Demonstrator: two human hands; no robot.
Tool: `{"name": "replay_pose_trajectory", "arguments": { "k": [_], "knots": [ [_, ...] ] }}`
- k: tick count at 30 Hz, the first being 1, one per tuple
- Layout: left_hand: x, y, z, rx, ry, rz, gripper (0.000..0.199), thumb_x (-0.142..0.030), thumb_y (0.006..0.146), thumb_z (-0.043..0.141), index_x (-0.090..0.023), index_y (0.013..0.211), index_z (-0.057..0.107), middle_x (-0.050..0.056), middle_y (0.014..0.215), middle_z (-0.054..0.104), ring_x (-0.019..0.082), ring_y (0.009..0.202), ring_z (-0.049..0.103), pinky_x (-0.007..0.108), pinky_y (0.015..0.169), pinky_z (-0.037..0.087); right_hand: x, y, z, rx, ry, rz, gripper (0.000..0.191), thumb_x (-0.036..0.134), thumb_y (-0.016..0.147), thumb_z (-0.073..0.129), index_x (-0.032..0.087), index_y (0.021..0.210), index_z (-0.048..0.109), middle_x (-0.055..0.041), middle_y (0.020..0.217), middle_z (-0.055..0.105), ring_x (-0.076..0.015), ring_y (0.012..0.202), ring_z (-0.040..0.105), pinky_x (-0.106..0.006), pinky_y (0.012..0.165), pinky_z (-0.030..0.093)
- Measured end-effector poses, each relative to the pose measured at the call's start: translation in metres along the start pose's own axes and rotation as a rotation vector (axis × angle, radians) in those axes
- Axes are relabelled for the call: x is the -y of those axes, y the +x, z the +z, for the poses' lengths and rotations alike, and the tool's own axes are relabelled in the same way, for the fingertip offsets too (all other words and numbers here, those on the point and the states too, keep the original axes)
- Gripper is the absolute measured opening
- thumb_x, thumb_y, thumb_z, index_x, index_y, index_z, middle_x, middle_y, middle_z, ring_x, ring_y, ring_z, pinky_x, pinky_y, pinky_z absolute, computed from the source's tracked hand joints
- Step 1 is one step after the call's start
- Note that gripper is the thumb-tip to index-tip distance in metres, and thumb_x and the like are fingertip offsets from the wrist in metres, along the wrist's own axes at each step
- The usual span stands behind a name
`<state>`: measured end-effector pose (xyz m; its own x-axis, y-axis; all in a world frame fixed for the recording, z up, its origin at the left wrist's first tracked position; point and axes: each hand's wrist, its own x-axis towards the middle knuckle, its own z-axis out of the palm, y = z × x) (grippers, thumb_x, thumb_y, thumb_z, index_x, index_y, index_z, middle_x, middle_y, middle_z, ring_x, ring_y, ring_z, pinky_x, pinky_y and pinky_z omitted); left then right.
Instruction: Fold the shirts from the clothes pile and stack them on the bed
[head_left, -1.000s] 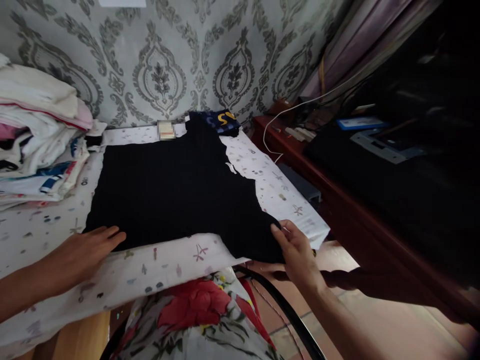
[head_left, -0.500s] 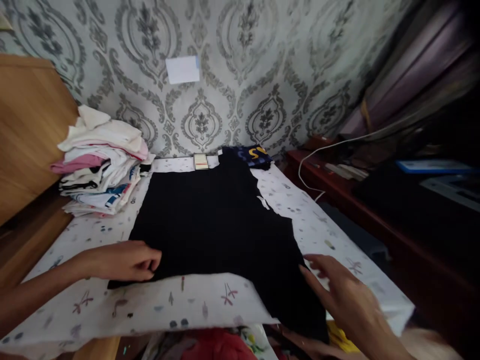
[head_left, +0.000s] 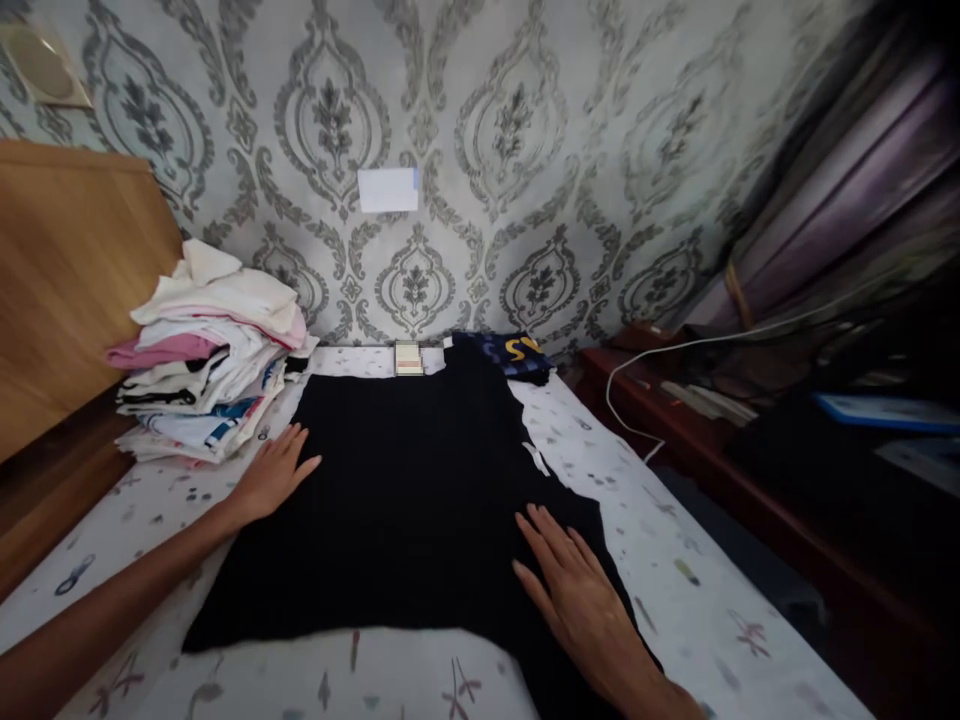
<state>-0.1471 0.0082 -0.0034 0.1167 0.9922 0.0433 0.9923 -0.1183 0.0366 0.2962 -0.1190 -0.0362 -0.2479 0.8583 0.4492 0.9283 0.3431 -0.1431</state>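
Observation:
A black shirt [head_left: 405, 500] lies spread out on a white patterned cloth [head_left: 285, 680], its neck with a small white label towards the right. On the shirt's left edge rests my left hand [head_left: 274, 472], fingers extended and holding nothing. My right hand [head_left: 574, 590] lies flat on the right part of the shirt, below the label, its fingers spread. One sleeve reaches back beside a folded dark blue garment [head_left: 517, 355] with yellow lettering; the other runs out of view at the bottom.
Folded clothes [head_left: 217, 350] are piled at the back left beside a wooden panel [head_left: 82, 290]. A small box [head_left: 409, 358] sits by the wall. To the right, a dark red table [head_left: 675, 420] carries a white cable [head_left: 720, 338] and a blue-edged object [head_left: 892, 412].
My left hand has opened and moved up along the shirt's left edge. My right hand has shifted left from the lower right edge onto the shirt. The camera view has tilted up.

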Motion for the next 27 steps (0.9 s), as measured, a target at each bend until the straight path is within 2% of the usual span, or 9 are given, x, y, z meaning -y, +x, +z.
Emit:
{"name": "replay_pose_trajectory", "arguments": {
  "k": [3, 6, 9, 11, 13, 16, 20, 23, 27],
  "knots": [
    [0.012, 0.020, 0.000, -0.068, 0.029, -0.042, 0.066, -0.049, 0.097, 0.038, -0.007, 0.148, 0.041, 0.021, 0.158, 0.035, 0.032, 0.149, 0.029, 0.053, 0.120, 0.027, 0.002, 0.028, -0.005, 0.037, 0.020, 0.001, 0.044, 0.044, 0.100, 0.040, 0.026, 0.132, 0.063, -0.0120, 0.138, 0.062, -0.0313, 0.129, 0.057, -0.054, 0.107, 0.046],
    [-0.024, 0.048, 0.000, -0.110, -0.038, 0.063, 0.066, -0.050, 0.098, 0.036, -0.008, 0.150, 0.038, 0.021, 0.160, 0.032, 0.032, 0.150, 0.026, 0.053, 0.119, 0.027, 0.018, 0.090, -0.003, 0.125, 0.083, -0.058, 0.043, 0.039, 0.101, 0.038, 0.023, 0.132, 0.063, -0.0121, 0.141, 0.060, -0.0287, 0.132, 0.054, -0.050, 0.110, 0.043],
    [-0.067, 0.078, 0.001, -0.100, -0.133, 0.180, 0.067, -0.053, 0.100, 0.031, -0.008, 0.150, 0.037, 0.020, 0.159, 0.033, 0.030, 0.149, 0.029, 0.049, 0.117, 0.033, 0.030, 0.157, 0.016, 0.220, 0.116, -0.081, 0.046, 0.037, 0.100, 0.042, 0.016, 0.137, 0.059, -0.0162, 0.150, 0.050, -0.0293, 0.140, 0.046, -0.049, 0.113, 0.040],
    [-0.076, 0.094, 0.003, -0.100, -0.151, 0.203, 0.066, -0.055, 0.100, 0.031, -0.010, 0.148, 0.041, 0.019, 0.157, 0.037, 0.029, 0.148, 0.032, 0.047, 0.117, 0.034, 0.029, 0.186, 0.034, 0.283, 0.104, -0.039, 0.048, 0.035, 0.099, 0.043, 0.012, 0.140, 0.055, -0.0186, 0.152, 0.046, -0.0300, 0.143, 0.042, -0.050, 0.115, 0.036],
    [-0.063, 0.107, 0.005, -0.112, -0.139, 0.158, 0.064, -0.053, 0.100, 0.033, -0.010, 0.145, 0.045, 0.021, 0.155, 0.040, 0.032, 0.147, 0.034, 0.051, 0.117, 0.033, 0.022, 0.198, 0.049, 0.299, 0.093, 0.004, 0.049, 0.033, 0.099, 0.043, 0.009, 0.141, 0.054, -0.0199, 0.152, 0.046, -0.0302, 0.144, 0.040, -0.050, 0.117, 0.034],
    [-0.020, 0.122, 0.008, -0.129, -0.097, -0.019, 0.062, -0.046, 0.099, 0.035, -0.002, 0.142, 0.046, 0.028, 0.153, 0.039, 0.038, 0.146, 0.034, 0.058, 0.114, 0.033, 0.006, 0.194, 0.063, 0.246, 0.104, 0.004, 0.048, 0.033, 0.099, 0.043, 0.010, 0.138, 0.057, -0.0198, 0.149, 0.050, -0.0298, 0.142, 0.043, -0.048, 0.116, 0.035],
    [0.020, 0.134, 0.016, -0.136, -0.012, -0.174, 0.065, -0.044, 0.097, 0.031, -0.003, 0.145, 0.043, 0.024, 0.155, 0.040, 0.033, 0.147, 0.034, 0.053, 0.116, 0.034, -0.011, 0.203, 0.061, 0.126, 0.173, -0.019, 0.036, 0.031, 0.099, 0.042, 0.019, 0.121, 0.068, -0.0141, 0.135, 0.063, -0.0264, 0.127, 0.057, -0.044, 0.107, 0.044],
    [0.024, 0.137, 0.021, -0.160, 0.011, -0.171, 0.064, -0.045, 0.097, 0.030, -0.005, 0.145, 0.045, 0.023, 0.154, 0.042, 0.032, 0.146, 0.036, 0.053, 0.115, 0.035, -0.031, 0.246, 0.052, 0.044, 0.244, 0.098, 0.030, 0.024, 0.097, 0.043, 0.020, 0.112, 0.070, -0.0116, 0.125, 0.068, -0.0237, 0.119, 0.061, -0.041, 0.101, 0.047],
    [0.020, 0.140, 0.020, -0.183, 0.021, -0.158, 0.063, -0.043, 0.097, 0.029, -0.004, 0.144, 0.044, 0.023, 0.152, 0.045, 0.033, 0.143, 0.040, 0.051, 0.112, 0.038, -0.071, 0.321, 0.055, 0.090, 0.295, 0.455, 0.029, 0.021, 0.093, 0.053, 0.013, 0.119, 0.064, -0.0139, 0.114, 0.070, -0.0209, 0.101, 0.069, -0.034, 0.092, 0.050]
  ]
}}
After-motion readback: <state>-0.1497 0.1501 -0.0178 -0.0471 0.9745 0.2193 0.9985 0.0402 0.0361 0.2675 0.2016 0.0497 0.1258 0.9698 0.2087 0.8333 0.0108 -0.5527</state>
